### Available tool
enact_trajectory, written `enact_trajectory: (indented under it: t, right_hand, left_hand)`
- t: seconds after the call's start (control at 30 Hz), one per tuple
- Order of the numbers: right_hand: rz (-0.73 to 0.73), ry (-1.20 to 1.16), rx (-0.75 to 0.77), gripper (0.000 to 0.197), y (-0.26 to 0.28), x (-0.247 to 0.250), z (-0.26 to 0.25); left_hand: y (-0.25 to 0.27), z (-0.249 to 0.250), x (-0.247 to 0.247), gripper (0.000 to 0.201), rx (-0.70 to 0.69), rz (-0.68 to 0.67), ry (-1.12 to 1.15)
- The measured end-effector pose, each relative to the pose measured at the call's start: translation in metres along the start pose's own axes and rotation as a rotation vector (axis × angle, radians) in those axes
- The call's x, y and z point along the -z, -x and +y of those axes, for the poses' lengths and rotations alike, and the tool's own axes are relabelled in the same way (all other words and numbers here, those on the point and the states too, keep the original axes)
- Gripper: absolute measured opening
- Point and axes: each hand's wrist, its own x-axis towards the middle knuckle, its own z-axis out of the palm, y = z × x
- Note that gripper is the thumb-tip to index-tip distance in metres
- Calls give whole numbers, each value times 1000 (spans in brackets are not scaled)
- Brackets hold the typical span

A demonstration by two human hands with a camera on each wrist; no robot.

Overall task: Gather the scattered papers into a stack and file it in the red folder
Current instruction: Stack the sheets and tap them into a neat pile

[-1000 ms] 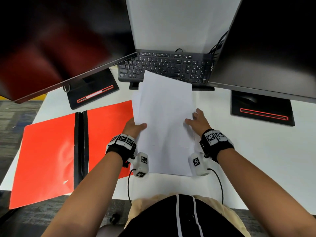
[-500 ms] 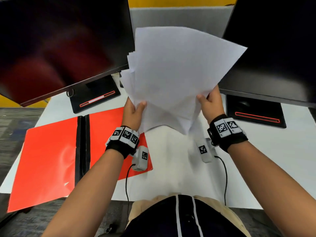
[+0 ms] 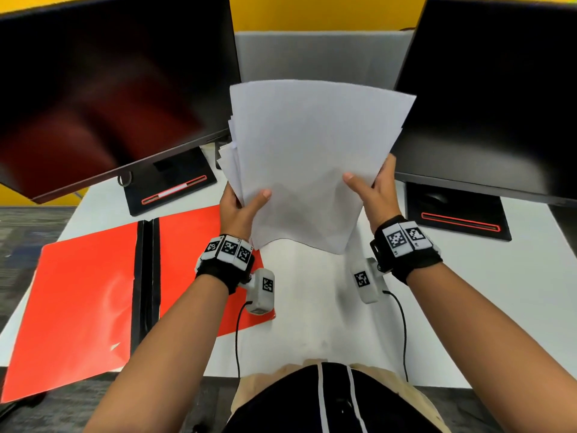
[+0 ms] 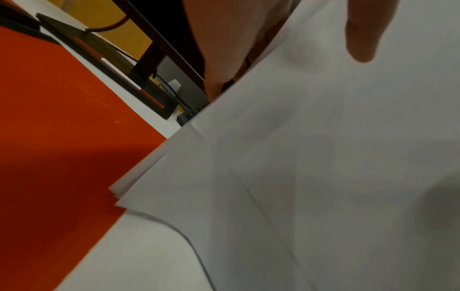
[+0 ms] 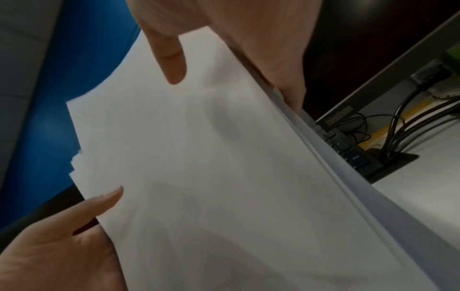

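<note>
While both hands (image 3: 309, 198) grip the paper stack (image 3: 312, 157) between two monitors (image 3: 109, 89), the red folder (image 3: 78, 292) lies open leftward.

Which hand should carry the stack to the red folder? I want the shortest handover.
Left, probably. The left hand already holds the paper stack on the side where the open red folder lies. The right hand grips the far edge and would have to cross over.

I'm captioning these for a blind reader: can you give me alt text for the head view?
Two hands, left hand and right hand, hold a loose stack of white papers upright above a white desk. An open red folder lies at left, between two dark monitors.
</note>
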Motion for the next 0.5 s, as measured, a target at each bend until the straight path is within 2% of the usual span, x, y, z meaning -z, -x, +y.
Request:
enact_trajectory:
  t: [0.1,0.27,0.4,0.5]
  right_hand:
    - [25,-71,-5,74,1,-2,-8]
    - [21,-166,3,72,2,-5,-15]
    - [35,-198,17,85,7,-11,-21]
    - [45,-224,56,82,11,-19,-23]
  left_hand:
    - [-3,6,-2,60,-15,-9,15]
    - [-7,11,-3,57,-9,7,-4]
    - [-5,10,-8,69,4,-11,-34]
    - [-3,9,-12,73,-17,-15,-58]
